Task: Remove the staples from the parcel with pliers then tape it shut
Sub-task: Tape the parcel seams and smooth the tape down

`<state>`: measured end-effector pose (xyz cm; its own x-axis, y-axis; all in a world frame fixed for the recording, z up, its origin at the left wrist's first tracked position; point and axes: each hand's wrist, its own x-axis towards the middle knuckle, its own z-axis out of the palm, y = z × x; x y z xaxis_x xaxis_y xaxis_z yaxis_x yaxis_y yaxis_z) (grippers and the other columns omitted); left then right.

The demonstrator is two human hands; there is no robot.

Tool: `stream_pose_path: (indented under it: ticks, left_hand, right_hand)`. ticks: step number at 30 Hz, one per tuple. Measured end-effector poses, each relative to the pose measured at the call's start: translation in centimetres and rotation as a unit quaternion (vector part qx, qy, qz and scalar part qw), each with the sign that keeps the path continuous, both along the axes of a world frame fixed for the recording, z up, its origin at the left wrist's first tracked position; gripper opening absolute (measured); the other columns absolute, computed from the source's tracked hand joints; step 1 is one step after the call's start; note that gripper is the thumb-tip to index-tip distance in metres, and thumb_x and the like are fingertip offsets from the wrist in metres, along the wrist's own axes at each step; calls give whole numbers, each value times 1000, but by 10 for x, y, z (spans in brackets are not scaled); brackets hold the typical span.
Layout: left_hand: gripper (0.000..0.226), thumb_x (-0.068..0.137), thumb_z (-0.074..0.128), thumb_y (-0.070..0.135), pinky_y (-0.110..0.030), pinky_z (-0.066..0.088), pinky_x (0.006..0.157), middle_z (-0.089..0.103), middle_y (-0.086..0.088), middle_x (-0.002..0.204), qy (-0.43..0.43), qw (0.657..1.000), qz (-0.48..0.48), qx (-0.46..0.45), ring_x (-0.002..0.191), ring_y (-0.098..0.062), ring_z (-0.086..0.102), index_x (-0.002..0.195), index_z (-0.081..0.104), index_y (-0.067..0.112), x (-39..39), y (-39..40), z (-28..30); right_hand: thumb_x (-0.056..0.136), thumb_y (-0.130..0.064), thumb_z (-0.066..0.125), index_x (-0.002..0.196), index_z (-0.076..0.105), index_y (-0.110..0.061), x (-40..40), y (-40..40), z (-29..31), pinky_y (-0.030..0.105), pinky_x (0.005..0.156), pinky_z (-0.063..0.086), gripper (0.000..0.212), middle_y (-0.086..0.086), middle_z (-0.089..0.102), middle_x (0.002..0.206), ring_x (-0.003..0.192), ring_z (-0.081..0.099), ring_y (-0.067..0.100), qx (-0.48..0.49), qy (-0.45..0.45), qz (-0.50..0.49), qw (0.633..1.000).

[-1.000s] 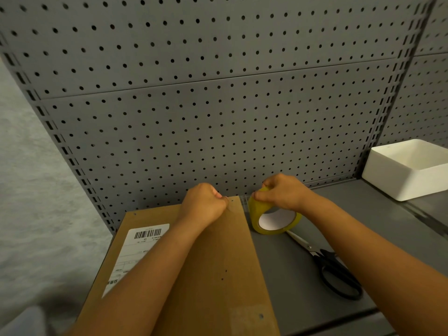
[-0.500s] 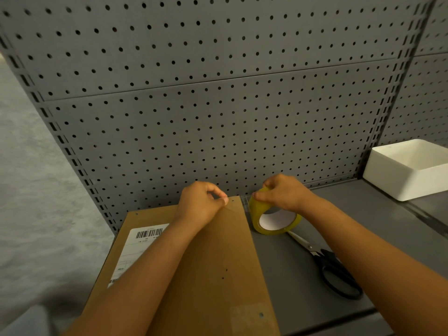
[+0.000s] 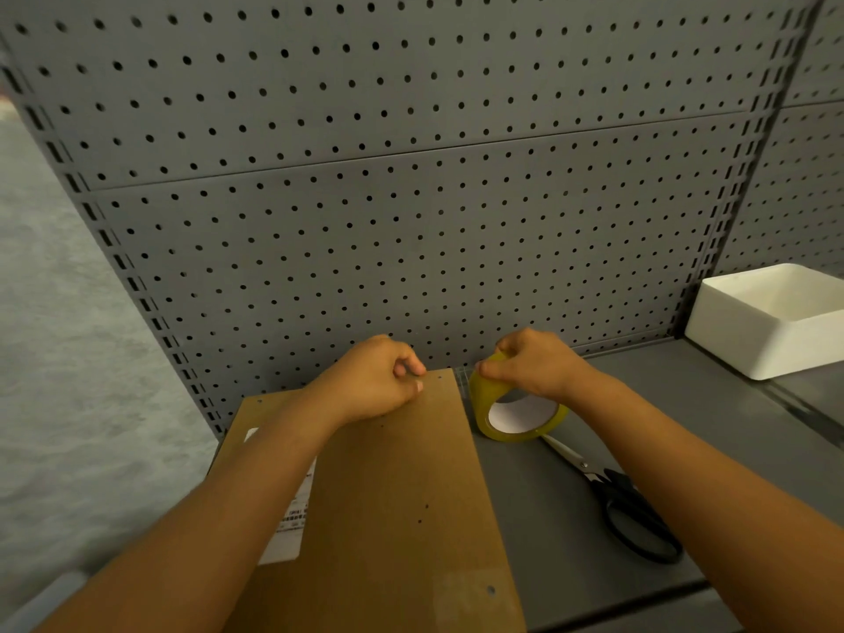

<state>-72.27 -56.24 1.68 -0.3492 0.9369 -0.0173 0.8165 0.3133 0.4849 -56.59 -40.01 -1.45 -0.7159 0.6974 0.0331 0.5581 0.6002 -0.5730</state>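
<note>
Grey shelf (image 3: pixel 571 518): right hand (image 3: pixel 534 365) grips tape roll (image 3: pixel 516 411) (beside parcel (image 3: pixel 397 495)).

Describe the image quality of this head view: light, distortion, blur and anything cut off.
Head view: dim, even, yellowish light with soft shadows and no harsh glare; wide-angle bending bows the pegboard seams and uprights; the parcel, tape roll and scissors are fairly sharp, as are the left hand and right hand; the white bin is cropped at the right edge.

1. Looked like a shop or stockroom packing spot.
2. Grey metal pegboard wall (image 3: pixel 411 198) with slotted uprights (image 3: pixel 749 212) backed a grey shelf (image 3: pixel 571 518).
3. White bin (image 3: pixel 772 340) sat right.
</note>
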Motion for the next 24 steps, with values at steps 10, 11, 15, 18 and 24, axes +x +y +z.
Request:
stream_pose_path:
  ticks: [10,11,15,18,24]
  left_hand:
    - [36,100,30,31,-29,30,100,41,16,135,221,970,-75,65,120,-6,37,134,42,33,23,-3,-26]
    - [37,100,28,32,-28,29,99,40,16,136,229,968,-78,69,120,-5,37,135,40,34,24,-4,-29]
    - [45,100,19,38,-26,26,100,36,18,140,252,961,-86,69,123,-4,34,142,33,34,25,-9,-35]
    - [61,91,7,53,-27,19,107,30,19,147,261,959,-97,46,132,-3,27,147,25,35,24,-15,-34]
    - [57,93,8,53,-27,9,111,19,19,155,261,958,-115,25,141,-4,16,148,14,41,23,-21,-30]
  right_hand:
    - [83,-41,64,57,42,-18,0,4,-1,29,57,36,41,-1,41,55,58,41,17,-7,-6,1,1000]
    - [83,-42,65,58,43,-18,1,5,1,29,58,36,41,-1,42,56,58,42,16,-15,-10,2,1000]
    - [82,-44,66,65,48,-15,2,8,4,31,60,37,38,3,45,61,60,44,17,-35,-22,10,999]
    - [82,-44,67,67,48,-15,2,7,5,30,60,36,38,4,45,63,62,44,18,-36,-18,7,999]
    - [84,-44,65,74,56,-13,4,2,6,28,60,39,34,4,53,68,66,50,17,-27,-17,5,999]
